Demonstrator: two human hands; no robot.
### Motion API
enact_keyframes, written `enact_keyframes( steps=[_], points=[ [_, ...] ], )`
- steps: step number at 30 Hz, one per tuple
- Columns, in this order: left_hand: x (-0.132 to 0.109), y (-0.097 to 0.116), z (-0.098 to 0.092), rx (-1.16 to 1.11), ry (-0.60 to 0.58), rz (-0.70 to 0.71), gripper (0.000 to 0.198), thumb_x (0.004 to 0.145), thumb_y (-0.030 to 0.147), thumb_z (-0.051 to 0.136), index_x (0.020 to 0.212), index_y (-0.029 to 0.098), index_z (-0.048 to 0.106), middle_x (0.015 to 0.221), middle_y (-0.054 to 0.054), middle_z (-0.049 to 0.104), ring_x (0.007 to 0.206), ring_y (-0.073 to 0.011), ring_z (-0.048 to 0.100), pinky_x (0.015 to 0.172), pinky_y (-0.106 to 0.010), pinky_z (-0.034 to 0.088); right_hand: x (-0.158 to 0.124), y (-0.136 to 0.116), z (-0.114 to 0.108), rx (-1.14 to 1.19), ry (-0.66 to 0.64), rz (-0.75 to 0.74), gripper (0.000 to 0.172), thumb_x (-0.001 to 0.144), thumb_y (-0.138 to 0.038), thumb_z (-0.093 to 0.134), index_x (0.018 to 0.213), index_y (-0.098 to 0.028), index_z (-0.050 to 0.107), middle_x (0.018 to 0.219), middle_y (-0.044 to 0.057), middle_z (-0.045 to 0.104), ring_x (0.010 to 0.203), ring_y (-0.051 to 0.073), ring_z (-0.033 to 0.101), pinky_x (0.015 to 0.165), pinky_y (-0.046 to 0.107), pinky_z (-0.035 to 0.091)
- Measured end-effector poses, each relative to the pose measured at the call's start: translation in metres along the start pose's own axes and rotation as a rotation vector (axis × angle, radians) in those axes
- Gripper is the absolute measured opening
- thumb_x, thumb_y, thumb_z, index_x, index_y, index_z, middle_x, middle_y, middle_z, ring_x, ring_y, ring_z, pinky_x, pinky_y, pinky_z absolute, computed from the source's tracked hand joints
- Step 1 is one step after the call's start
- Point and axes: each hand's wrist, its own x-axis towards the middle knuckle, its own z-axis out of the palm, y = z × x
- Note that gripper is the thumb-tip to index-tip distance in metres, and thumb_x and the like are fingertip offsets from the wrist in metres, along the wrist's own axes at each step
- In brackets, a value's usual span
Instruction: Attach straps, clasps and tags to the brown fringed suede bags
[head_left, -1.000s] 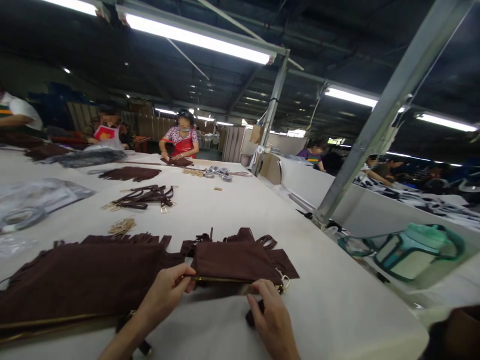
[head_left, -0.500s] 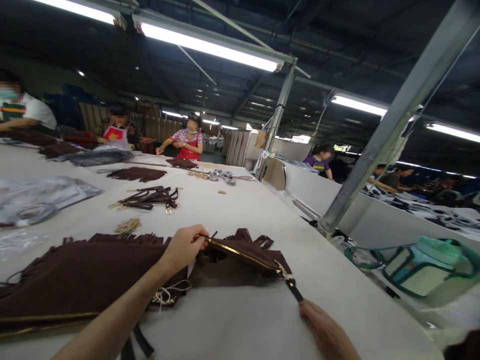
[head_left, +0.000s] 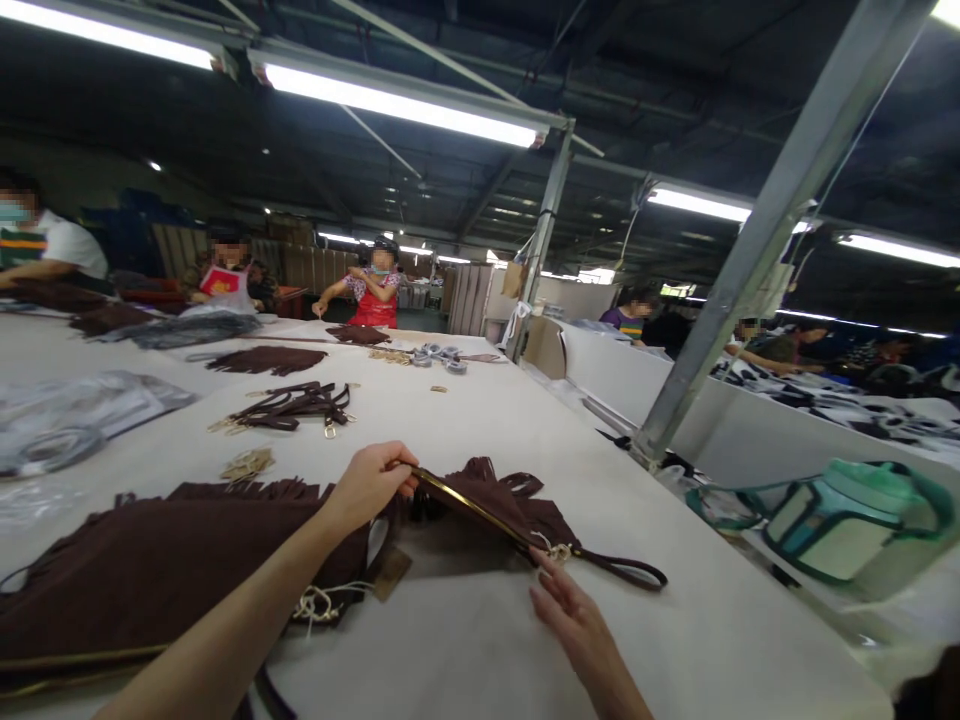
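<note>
Strap (head_left: 622,568) now rightward, pouch (head_left: 495,497) lengthwise diagonal

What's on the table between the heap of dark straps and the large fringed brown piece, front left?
In the head view, a small pile of tan pieces lies between the straps and the large fringed brown piece.

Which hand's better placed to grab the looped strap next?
Right, probably: the right hand is close to the strap, at that end of the brown pouch; the left hand pinches the opposite end.
</note>
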Motion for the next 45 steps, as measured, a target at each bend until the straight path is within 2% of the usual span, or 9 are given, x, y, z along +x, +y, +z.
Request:
enact_keyframes(
  steps=[3, 10, 15, 20, 24, 27, 31, 37, 45],
  points=[
    [0.004, 0.009, 0.002, -0.083, 0.021, -0.084, 0.015, 0.07, 0.018, 0.052, 0.081, 0.014, 0.061, 0.068, -0.004, 0.071, 0.059, -0.0151, 0.067, 0.049, -0.021, 0.041, 0.009, -0.01, 0.013, 0.166, 0.064, 0.084, 0.071, 0.066, -0.057, 0.078, 0.127, -0.027, 0.06, 0.131, 0.006, 0.06, 0.125, 0.03, 0.051, 0.093, 0.037, 0.051],
    [0.005, 0.005, 0.0, -0.25, 0.014, -0.203, 0.014, 0.069, 0.015, 0.054, 0.082, 0.013, 0.06, 0.068, -0.006, 0.072, 0.058, -0.0138, 0.067, 0.048, -0.019, 0.038, 0.019, -0.022, 0.023, 0.536, 0.009, 0.18, 0.059, 0.06, -0.048, 0.085, 0.112, -0.026, 0.069, 0.143, 0.003, 0.049, 0.132, 0.027, 0.042, 0.086, 0.03, 0.055],
    [0.007, -0.005, -0.01, -0.241, 0.005, -0.217, 0.016, 0.067, 0.017, 0.055, 0.082, 0.013, 0.06, 0.067, -0.005, 0.072, 0.056, -0.0139, 0.066, 0.049, -0.02, 0.038, 0.035, -0.014, 0.026, 0.694, 0.038, 0.234, 0.057, 0.055, -0.043, 0.089, 0.105, -0.024, 0.071, 0.116, 0.004, 0.068, 0.104, 0.021, 0.062, 0.083, 0.029, 0.055],
    [0.008, -0.017, -0.021, -0.121, 0.011, -0.186, 0.017, 0.066, 0.016, 0.052, 0.081, 0.014, 0.06, 0.066, -0.004, 0.071, 0.058, -0.0137, 0.066, 0.05, -0.02, 0.038, 0.037, -0.017, 0.014, 0.613, 0.049, 0.237, 0.048, 0.051, -0.041, 0.091, 0.087, -0.021, 0.068, 0.074, -0.001, 0.07, 0.072, 0.017, 0.067, 0.069, 0.029, 0.057],
    [-0.002, -0.04, -0.024, -0.02, -0.054, -0.141, 0.015, 0.066, 0.02, 0.05, 0.078, 0.016, 0.06, 0.066, -0.002, 0.07, 0.061, -0.0155, 0.065, 0.054, -0.022, 0.042, 0.023, -0.016, 0.004, 0.388, 0.055, 0.225, 0.053, 0.053, -0.046, 0.089, 0.092, -0.019, 0.063, 0.069, -0.003, 0.067, 0.049, 0.009, 0.055, 0.042, 0.017, 0.042],
    [-0.014, -0.061, -0.024, 0.165, -0.065, -0.047, 0.013, 0.069, 0.02, 0.047, 0.073, 0.019, 0.059, 0.068, -0.001, 0.068, 0.065, -0.0165, 0.064, 0.06, -0.025, 0.045, 0.007, -0.012, 0.005, 0.177, 0.077, 0.173, 0.053, 0.061, -0.057, 0.08, 0.092, -0.021, 0.055, 0.059, -0.004, 0.064, 0.045, 0.01, 0.052, 0.039, 0.016, 0.036],
    [-0.025, -0.077, -0.025, 0.445, 0.02, 0.038, 0.014, 0.07, 0.017, 0.047, 0.068, 0.021, 0.061, 0.066, 0.0, 0.066, 0.068, -0.0168, 0.061, 0.065, -0.025, 0.043, -0.012, -0.01, 0.016, 0.162, 0.056, 0.116, 0.049, 0.066, -0.062, 0.075, 0.078, -0.022, 0.049, 0.056, -0.004, 0.062, 0.043, 0.011, 0.051, 0.038, 0.017, 0.035],
    [-0.014, -0.053, -0.028, 0.189, 0.037, 0.051, 0.016, 0.074, 0.029, 0.048, 0.071, 0.019, 0.06, 0.063, 0.0, 0.063, 0.062, -0.0168, 0.06, 0.062, -0.026, 0.045, -0.01, -0.021, 0.001, 0.321, 0.027, 0.15, 0.05, 0.063, -0.057, 0.082, 0.083, -0.021, 0.054, 0.068, -0.002, 0.064, 0.054, 0.011, 0.053, 0.048, 0.021, 0.045],
    [0.009, -0.019, -0.025, 0.254, 0.024, 0.156, 0.016, 0.075, 0.026, 0.048, 0.072, 0.018, 0.061, 0.063, 0.0, 0.063, 0.062, -0.0165, 0.058, 0.061, -0.026, 0.042, -0.013, -0.015, -0.015, 0.297, 0.013, 0.152, 0.049, 0.066, -0.058, 0.081, 0.088, -0.022, 0.057, 0.075, -0.001, 0.067, 0.054, 0.011, 0.052, 0.049, 0.022, 0.044]
  ],
)
